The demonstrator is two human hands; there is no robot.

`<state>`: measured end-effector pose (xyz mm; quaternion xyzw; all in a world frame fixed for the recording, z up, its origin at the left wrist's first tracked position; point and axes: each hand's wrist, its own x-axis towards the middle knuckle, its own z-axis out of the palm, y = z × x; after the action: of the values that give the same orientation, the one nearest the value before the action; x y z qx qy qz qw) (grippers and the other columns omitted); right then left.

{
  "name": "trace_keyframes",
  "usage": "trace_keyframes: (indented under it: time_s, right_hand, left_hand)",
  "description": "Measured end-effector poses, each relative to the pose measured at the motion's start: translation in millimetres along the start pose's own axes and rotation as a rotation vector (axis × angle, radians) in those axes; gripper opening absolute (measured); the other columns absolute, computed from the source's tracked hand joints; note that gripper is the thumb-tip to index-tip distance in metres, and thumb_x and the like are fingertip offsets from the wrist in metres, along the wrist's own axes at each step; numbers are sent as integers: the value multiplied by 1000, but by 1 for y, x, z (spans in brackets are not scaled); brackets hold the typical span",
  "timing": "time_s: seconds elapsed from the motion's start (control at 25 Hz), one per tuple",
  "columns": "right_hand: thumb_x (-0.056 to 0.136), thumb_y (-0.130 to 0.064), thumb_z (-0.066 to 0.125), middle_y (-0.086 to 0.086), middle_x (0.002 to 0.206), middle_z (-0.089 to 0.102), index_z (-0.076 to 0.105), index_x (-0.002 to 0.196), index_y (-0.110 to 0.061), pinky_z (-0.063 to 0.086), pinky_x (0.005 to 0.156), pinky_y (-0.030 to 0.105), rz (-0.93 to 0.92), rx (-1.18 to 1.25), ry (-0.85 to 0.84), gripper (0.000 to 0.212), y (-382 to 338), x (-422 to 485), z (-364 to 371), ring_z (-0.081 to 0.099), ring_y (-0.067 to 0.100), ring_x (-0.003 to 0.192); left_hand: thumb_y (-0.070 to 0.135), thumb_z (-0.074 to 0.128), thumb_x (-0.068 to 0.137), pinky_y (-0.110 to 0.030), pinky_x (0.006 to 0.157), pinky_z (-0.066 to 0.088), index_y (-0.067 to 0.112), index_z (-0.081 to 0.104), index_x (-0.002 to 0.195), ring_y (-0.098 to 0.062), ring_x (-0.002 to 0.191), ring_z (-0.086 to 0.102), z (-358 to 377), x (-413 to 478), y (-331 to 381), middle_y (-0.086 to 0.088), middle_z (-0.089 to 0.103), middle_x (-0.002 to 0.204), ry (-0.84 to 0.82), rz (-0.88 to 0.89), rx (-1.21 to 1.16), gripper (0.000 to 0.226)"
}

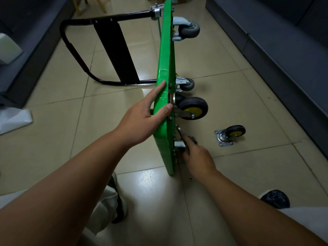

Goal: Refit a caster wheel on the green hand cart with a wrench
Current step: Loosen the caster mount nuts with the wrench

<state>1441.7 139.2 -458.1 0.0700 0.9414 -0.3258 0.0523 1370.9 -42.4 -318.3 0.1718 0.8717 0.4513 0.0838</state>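
Glossy beige tiled floor (53,125) catching overhead glare, dark sofas (284,41) flanking both sides, wooden chair legs (99,4) beyond, dim room

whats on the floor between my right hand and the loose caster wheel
Nothing but bare tile, in the head view, separates the right hand from the loose caster wheel.
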Motion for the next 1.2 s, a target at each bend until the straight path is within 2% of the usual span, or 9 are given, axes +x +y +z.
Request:
trace_keyframes:
  time_s: [0.16, 0.24, 0.36, 0.48, 0.6, 0.84, 0.96, 1.08, 1.2]
  right_hand:
    - [97, -6, 50, 14, 72, 66, 65, 111, -4, 51, 47, 31, 485, 516, -46, 21, 8, -28, -20, 60, 25, 49]
    - [100, -9, 49, 12, 69, 65, 66, 96, -5, 42, 38, 23, 489, 629, -40, 18, -12, -25, -37, 52, 19, 38]
    - [99, -10, 46, 13, 69, 59, 64, 83, -9, 28, 36, 17, 424, 839, -79, 24, -56, -16, -61, 41, 18, 36]
    - [98, -14, 48, 8, 62, 55, 69, 93, -9, 27, 39, 18, 388, 974, -132, 22, -86, -12, -72, 38, 17, 37]
    - [98, -17, 49, 5, 57, 55, 66, 80, -14, 30, 39, 21, 390, 1001, -129, 25, -95, -9, -74, 39, 16, 39]
    - [99, -8, 44, 7, 61, 54, 66, 84, -11, 35, 40, 22, 332, 1008, -184, 26, -99, -15, -82, 41, 17, 40]
    - [99, -4, 44, 7, 62, 52, 67, 85, -9, 42, 42, 22, 268, 1023, -249, 27, -101, -15, -84, 47, 16, 40]
    - [102, -7, 46, 6, 61, 57, 70, 102, -10, 41, 40, 20, 192, 952, -264, 25, -90, -16, -75, 53, 18, 41]
    - [103, -16, 50, -7, 67, 68, 63, 132, -26, 52, 54, 29, 49, 776, -215, 34, -64, -17, -47, 62, 12, 51]
  left_hand:
    - [69, 51, 86, -48, 89, 61, 65, 24, 148, -16, 104, 71, 3, -4, 4, 6, 49, 152, 24, -5, -23, 68]
    - [69, 51, 86, -48, 91, 60, 66, 25, 148, -15, 105, 70, 4, -5, 6, 10, 50, 147, 34, -10, -31, 68]
    - [71, 51, 85, -48, 92, 59, 67, 25, 147, -14, 105, 70, 5, -7, 7, 15, 52, 137, 39, -20, -35, 68]
    - [73, 49, 83, -49, 92, 59, 67, 25, 147, -15, 106, 69, 4, -7, 7, 16, 52, 136, 43, -19, -22, 68]
    - [73, 48, 83, -49, 91, 59, 65, 25, 148, -17, 106, 69, 5, -7, 7, 16, 52, 134, 50, -17, -13, 70]
    - [75, 47, 81, -50, 93, 58, 67, 24, 147, -20, 109, 68, 4, -6, 9, 8, 54, 145, 50, -26, -1, 70]
    - [67, 40, 92, -48, 99, 53, 59, 16, 154, -24, 121, 61, 6, -8, 12, 2, 52, 151, 60, -21, 139, 67]
    - [53, 41, 105, -46, 99, 51, 51, 12, 158, -25, 122, 59, 6, -9, 12, 0, 51, 152, 72, -18, 205, 61]
    - [55, 39, 104, -44, 99, 51, 53, 12, 158, -24, 122, 60, 4, -10, 10, 2, 50, 153, 80, -21, 211, 60]
